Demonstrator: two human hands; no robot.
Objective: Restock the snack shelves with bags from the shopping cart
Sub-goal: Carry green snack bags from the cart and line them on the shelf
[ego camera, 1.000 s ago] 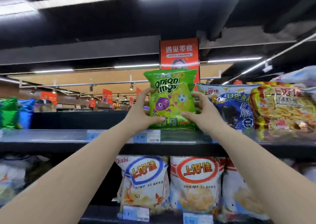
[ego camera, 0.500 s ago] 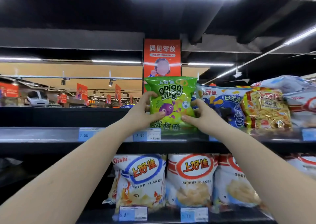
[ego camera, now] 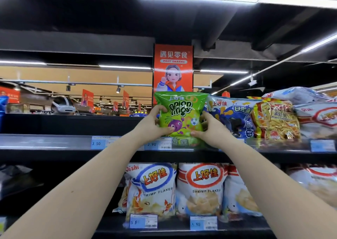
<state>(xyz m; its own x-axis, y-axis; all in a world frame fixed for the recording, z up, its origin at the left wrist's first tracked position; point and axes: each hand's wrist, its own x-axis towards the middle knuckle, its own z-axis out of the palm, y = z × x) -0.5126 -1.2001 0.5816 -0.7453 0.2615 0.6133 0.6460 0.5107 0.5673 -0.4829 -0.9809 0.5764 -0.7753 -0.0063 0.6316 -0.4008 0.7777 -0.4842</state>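
Green onion rings bag (ego camera: pixel 182 118) stands upright on the upper shelf (ego camera: pixel 54 142), its bottom edge behind the shelf's clear price rail. Both hands are clamped on it. Left hand (ego camera: pixel 151 125) grips the bag's left side, thumb across the front low down, fingers curled round the edge. Right hand (ego camera: pixel 211 129) grips the bag's right side the same way, thumb on the front. The hands are apart, with the bag between them.

Just right of the bag and touching it is a blue snack bag (ego camera: pixel 231 116). Further right is a yellow prawn crackers bag (ego camera: pixel 275 120), then white bags (ego camera: pixel 317 116) piled at the far right. Directly in front of the bag's lower left corner is a 2.90 price tag (ego camera: pixel 157 144), with a 3.50 tag (ego camera: pixel 102 142) further left.

Below the bag, on the lower shelf, are a blue-ring shrimp flakes bag (ego camera: pixel 153 189) and a red-ring shrimp flakes bag (ego camera: pixel 202 189), side by side and upright. Above and behind the bag hangs an orange banner (ego camera: pixel 173 67) with a cartoon figure.
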